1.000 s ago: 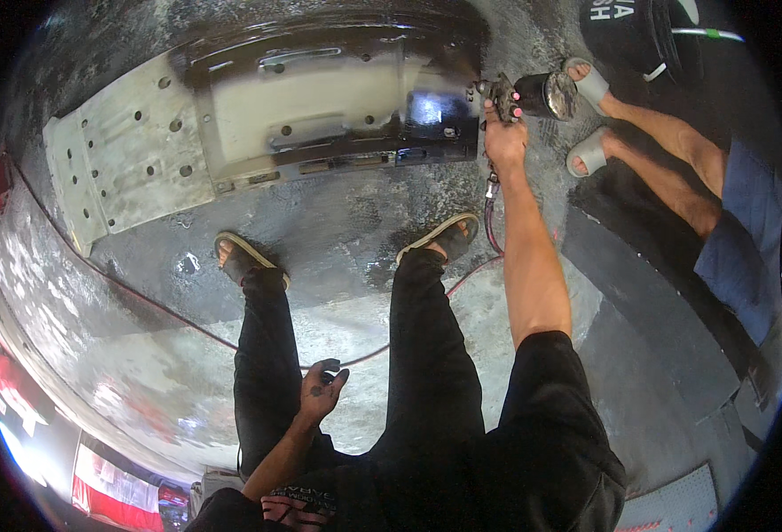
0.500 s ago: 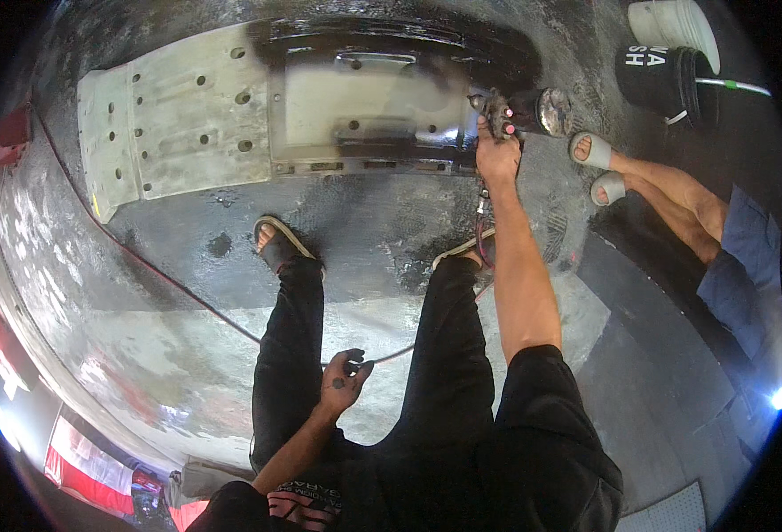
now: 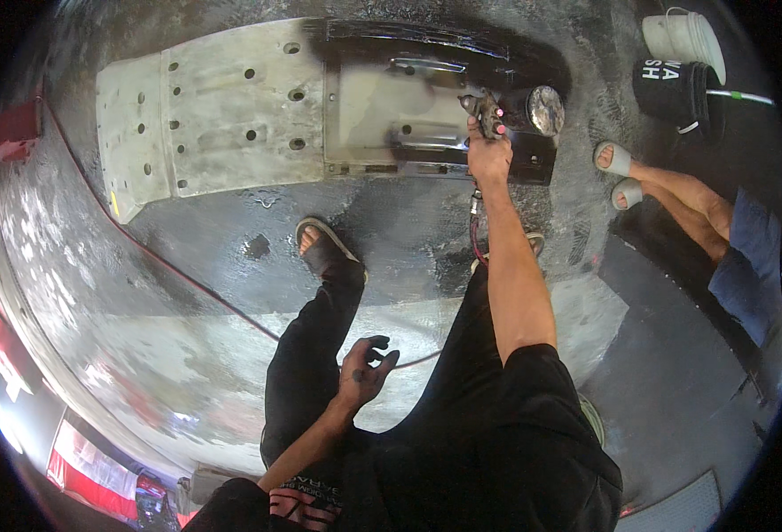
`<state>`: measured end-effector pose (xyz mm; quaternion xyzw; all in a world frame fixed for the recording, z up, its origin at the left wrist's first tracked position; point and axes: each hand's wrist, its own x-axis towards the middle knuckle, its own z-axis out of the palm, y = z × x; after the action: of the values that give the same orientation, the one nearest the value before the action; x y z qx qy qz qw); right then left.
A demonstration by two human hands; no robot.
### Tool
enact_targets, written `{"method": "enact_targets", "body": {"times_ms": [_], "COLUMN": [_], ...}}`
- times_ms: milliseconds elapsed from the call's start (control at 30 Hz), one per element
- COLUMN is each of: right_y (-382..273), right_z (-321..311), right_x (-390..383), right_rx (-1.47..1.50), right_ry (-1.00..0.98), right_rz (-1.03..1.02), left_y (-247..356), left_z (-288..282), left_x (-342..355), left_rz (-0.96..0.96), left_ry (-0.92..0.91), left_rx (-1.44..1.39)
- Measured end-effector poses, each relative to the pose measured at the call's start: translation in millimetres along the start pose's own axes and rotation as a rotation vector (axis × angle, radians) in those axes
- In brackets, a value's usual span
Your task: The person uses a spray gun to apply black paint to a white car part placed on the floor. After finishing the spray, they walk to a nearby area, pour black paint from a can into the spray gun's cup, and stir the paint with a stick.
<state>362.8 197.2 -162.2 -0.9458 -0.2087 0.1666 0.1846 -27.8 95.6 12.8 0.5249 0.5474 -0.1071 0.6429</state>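
A spray gun (image 3: 485,115) with a round silver cup (image 3: 546,110) is gripped in my right hand (image 3: 490,160), its nozzle end toward the left. It is over the right part of a long metal panel (image 3: 240,97) on the floor. The panel is bare grey and drilled with holes on the left, patchy in the middle and coated wet black on the right. A hose fitting (image 3: 476,206) hangs below that hand. Low in the middle, my left hand (image 3: 364,371) has dark fingertips and loosely curved fingers, thumb apart. A thin red hose (image 3: 204,288) passes behind it.
Another person's sandalled feet (image 3: 620,161) stand to the right of the panel. Behind them are a white bucket (image 3: 694,40) and a black bucket (image 3: 666,84) with a pale tube. A red object (image 3: 11,135) stands at far left. The hose crosses the floor near my feet.
The panel and floor have shifted rightward in view. My right hand with the spray gun has moved left along the panel. My left hand has moved slightly right and up.
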Motion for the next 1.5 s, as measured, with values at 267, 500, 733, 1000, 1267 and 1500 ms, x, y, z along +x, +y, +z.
{"method": "enact_targets", "body": {"times_ms": [267,500,733,1000,1267,1500], "right_y": [-54,-109,-153,-141,-66,-12], "right_z": [43,66,61,44,22,-9], "right_x": [-35,-69,-94,-112,-96,-76], "right_rx": [0.096,0.313,0.461,0.379,0.388,0.297], "right_ry": [0.071,-0.015,-0.093,-0.193,-0.103,-0.001], "right_rz": [-0.067,0.015,0.005,0.044,0.084,0.074], "left_y": [-10,-32,-35,-45,-49,-49], "left_z": [-52,-56,-47,-19,18,37], "left_x": [9,-13,-20,-26,-39,-43], "left_rz": [0.067,0.013,-0.035,-0.017,-0.049,-0.059], "left_ry": [-0.051,0.059,0.155,0.177,0.18,0.177], "left_rx": [-0.008,-0.097,-0.105,-0.168,-0.068,0.008]}}
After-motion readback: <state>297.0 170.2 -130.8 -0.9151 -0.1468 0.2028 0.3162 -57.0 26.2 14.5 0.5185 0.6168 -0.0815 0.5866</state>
